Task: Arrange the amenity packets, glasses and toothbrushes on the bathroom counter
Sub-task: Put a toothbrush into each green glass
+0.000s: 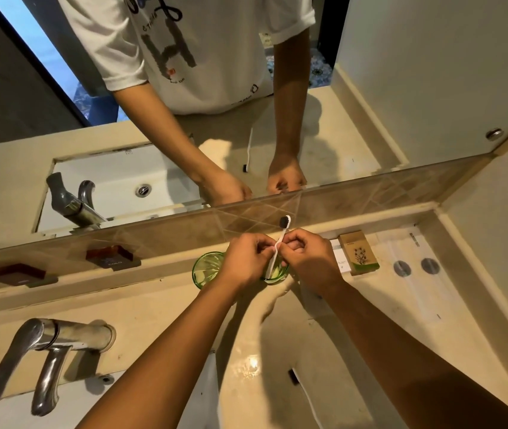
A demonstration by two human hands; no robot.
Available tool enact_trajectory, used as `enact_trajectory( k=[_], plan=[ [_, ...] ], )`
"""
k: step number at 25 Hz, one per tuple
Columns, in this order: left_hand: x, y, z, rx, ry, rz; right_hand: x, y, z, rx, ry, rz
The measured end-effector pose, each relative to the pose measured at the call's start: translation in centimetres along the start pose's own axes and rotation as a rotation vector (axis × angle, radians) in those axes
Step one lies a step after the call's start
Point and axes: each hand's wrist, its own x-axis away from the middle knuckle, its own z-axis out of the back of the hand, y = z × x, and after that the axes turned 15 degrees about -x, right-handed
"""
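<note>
Two bare hands meet over the beige stone counter [166,308]: the left hand [246,261] and right hand [313,258] both pinch the shaft of a white toothbrush with dark bristles [279,243]. Its head rises above the fingers, its lower end inside a green ribbed glass [275,275] under the right hand. A second green glass [206,269] stands beside the left hand; a kraft-paper amenity box [359,253] lies to the right, apart.
</note>
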Motion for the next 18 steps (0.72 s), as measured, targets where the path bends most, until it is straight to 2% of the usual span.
enact_trajectory(
  k=[8,14,18],
  plan=[
    [-0.6,-0.2,-0.6,-0.036,-0.018,-0.01,0.1,0.6,-0.5,-0.143,0.125,-0.082],
    [-0.5,-0.2,-0.6,-0.057,0.035,-0.011,-0.3,0.4,-0.8,-0.122,0.078,-0.06],
    [-0.5,-0.6,-0.6,-0.018,0.029,0.065,-0.7,0.1,-0.9,-0.04,0.026,0.013]
  ],
)
